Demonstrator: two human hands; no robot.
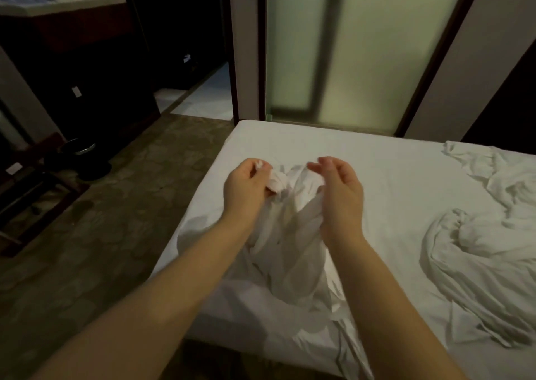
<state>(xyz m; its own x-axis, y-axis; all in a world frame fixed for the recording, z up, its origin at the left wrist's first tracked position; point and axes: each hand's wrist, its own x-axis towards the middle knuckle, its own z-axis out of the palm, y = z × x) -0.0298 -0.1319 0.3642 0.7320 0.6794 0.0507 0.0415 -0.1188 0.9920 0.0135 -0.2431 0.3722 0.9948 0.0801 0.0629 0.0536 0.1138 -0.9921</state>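
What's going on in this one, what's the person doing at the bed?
A person at the edge of the bed is lifting a bunched white cloth off the mattress. The left hand grips a wad of it. The right hand lies against the fabric, fingers loosely curved, grip unclear. More crumpled bedding lies further right.
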